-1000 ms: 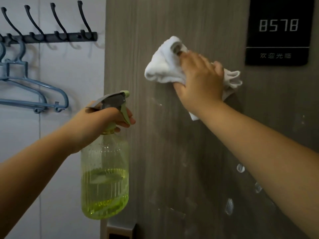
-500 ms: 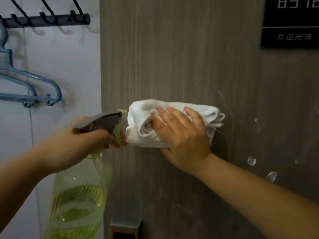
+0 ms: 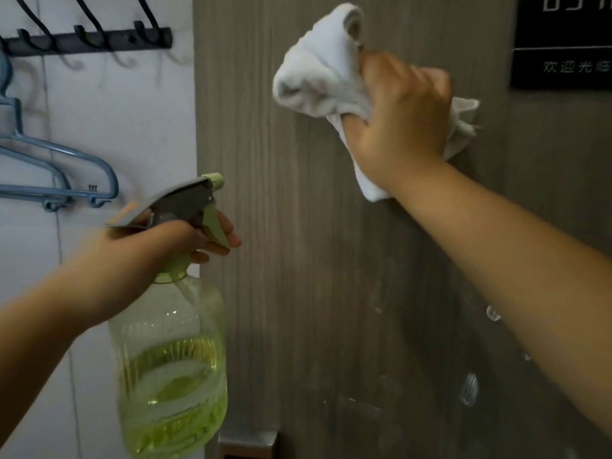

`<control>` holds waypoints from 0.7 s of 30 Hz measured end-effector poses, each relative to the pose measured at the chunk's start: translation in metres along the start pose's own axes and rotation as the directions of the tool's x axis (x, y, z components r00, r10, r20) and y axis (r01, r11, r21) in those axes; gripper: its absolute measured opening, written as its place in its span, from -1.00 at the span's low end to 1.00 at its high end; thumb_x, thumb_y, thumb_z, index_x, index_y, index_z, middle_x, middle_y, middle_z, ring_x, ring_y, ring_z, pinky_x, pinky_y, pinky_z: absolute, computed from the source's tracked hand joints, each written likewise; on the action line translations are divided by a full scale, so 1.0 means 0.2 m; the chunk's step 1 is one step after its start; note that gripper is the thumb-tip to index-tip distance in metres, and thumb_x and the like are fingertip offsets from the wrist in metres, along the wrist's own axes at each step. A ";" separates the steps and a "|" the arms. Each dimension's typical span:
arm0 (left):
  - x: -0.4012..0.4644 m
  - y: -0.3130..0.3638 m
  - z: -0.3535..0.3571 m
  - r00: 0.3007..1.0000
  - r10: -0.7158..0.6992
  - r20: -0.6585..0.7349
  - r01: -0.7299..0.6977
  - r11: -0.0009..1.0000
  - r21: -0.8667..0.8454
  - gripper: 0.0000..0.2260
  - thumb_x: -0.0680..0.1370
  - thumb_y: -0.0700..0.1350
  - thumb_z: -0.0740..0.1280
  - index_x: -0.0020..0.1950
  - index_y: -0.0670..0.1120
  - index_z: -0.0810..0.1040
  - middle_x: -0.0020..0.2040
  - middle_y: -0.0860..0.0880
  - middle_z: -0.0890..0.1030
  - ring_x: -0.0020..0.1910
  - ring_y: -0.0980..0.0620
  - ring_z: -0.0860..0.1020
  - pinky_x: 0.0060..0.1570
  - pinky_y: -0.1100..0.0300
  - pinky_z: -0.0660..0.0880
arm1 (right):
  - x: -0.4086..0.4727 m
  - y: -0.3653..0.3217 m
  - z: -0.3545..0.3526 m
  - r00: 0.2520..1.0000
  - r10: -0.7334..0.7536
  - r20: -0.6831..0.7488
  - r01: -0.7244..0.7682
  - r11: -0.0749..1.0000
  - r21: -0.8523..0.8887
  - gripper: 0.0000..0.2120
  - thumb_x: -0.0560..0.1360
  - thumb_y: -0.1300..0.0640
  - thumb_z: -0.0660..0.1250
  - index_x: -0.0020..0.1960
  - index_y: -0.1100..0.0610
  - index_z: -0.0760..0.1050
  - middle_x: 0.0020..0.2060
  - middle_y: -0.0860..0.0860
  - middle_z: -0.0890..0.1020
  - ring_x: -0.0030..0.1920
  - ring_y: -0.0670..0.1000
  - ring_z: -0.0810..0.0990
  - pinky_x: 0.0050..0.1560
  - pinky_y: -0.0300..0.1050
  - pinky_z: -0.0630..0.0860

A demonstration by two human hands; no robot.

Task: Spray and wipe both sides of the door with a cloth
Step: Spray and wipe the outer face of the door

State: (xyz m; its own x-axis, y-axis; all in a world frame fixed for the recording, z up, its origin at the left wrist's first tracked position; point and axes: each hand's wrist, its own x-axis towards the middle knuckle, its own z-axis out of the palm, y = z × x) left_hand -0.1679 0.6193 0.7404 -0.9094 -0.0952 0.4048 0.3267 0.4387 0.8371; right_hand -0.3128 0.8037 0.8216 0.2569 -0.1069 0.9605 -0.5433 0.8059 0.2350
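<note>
Black sign (image 3: pixel 563 44) on door (image 3: pixel 331 260): "欢迎光临"; digits above cut off, partly legible.

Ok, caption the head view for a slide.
Right hand wipes the door with a white cloth; left hand holds a spray bottle.

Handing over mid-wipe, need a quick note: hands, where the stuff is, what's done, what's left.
Left hand: grips the green translucent spray bottle by its grey trigger head, roughly half full, held beside the door's left edge.
Right hand: clutches the bunched white cloth, pressed on the grey wood-grain door, upper part, left of the black number plaque.
Done: this face sprayed; droplets show lower right.
Left: wipe the lower area; other side not in view.
</note>
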 end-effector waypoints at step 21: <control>0.11 -0.13 0.06 0.999 0.022 0.040 -0.022 1.000 0.005 -0.77 0.15 -0.34 0.20 -0.24 -0.14 0.43 -0.57 0.12 0.58 -0.55 0.28 0.56 -0.52 0.44 0.44 | -0.65 -0.04 -0.24 0.928 -0.281 0.243 0.171 0.904 0.393 -0.68 0.33 0.13 0.31 0.04 0.23 0.57 -0.21 0.12 0.64 -0.22 0.14 0.58 -0.06 0.03 0.45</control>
State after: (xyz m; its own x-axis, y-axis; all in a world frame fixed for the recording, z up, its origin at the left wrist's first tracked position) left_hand -0.2003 0.6174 0.7235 -0.9118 -0.0495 0.4076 0.3451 0.4455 0.8261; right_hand -0.3028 0.8394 0.6881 0.1974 -0.4671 0.8619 -0.7608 0.4815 0.4352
